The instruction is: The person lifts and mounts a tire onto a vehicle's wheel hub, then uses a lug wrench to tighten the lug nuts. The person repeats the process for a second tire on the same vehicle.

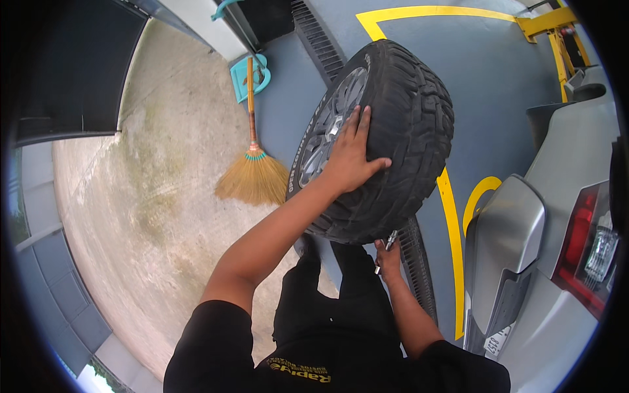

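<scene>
A large black tire (409, 124) with a chunky tread and a silver alloy wheel (337, 105) fills the middle of the view. My left hand (350, 160) lies spread on its sidewall, thumb out to the right and fingertips near the rim. Under the tire, my right hand (388, 261) is closed on a shiny metal tool (392, 241), partly hidden; whether that tool touches the tire is unclear.
A straw broom (252, 177) and a teal dustpan (259, 76) are at the upper left. A silver vehicle's rear (511, 223) stands close on the right. Drain grates (314, 39), yellow floor lines (449, 209) and yellow equipment (540, 26) also show.
</scene>
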Action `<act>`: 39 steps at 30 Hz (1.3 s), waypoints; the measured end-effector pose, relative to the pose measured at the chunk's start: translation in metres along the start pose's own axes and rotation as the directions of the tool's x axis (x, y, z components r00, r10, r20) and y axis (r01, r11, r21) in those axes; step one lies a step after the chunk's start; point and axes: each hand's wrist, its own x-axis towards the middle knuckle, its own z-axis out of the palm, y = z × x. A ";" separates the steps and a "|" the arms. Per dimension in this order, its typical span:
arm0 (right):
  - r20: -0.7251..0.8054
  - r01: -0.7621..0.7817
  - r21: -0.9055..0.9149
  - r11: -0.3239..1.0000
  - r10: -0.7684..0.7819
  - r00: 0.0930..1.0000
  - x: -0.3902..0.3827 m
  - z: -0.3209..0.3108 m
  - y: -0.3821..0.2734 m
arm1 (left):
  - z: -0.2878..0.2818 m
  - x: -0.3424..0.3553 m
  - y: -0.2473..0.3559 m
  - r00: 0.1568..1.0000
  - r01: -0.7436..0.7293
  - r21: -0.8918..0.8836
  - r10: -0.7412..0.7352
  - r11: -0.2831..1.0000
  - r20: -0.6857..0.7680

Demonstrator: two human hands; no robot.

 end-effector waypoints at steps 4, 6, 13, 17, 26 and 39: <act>0.007 -0.016 0.342 0.939 0.014 1.000 0.052 0.010 -0.059 | 0.000 0.167 0.059 0.982 0.094 0.143 -0.115 0.985 0.147; -0.033 -0.003 0.516 0.857 0.024 0.999 0.085 0.003 -0.096 | -0.002 0.229 0.047 0.990 -0.023 0.014 0.020 1.000 0.142; -0.130 0.023 0.472 0.881 0.043 0.991 0.170 -0.055 -0.258 | -0.019 0.204 -0.015 0.930 -0.013 -0.387 0.153 0.922 0.334; -0.131 0.037 0.537 0.843 0.040 0.991 0.210 -0.042 -0.281 | -0.026 0.265 0.023 0.911 0.126 -0.361 0.036 0.924 0.410; -0.370 0.109 0.564 0.819 0.133 0.920 0.295 -0.087 -0.350 | 0.059 0.529 0.141 0.901 -0.072 -0.073 0.096 0.995 0.424; -0.730 0.168 0.477 0.863 0.282 0.623 0.456 -0.258 -0.536 | 0.148 0.716 0.227 0.697 -0.034 -0.249 0.202 0.968 0.688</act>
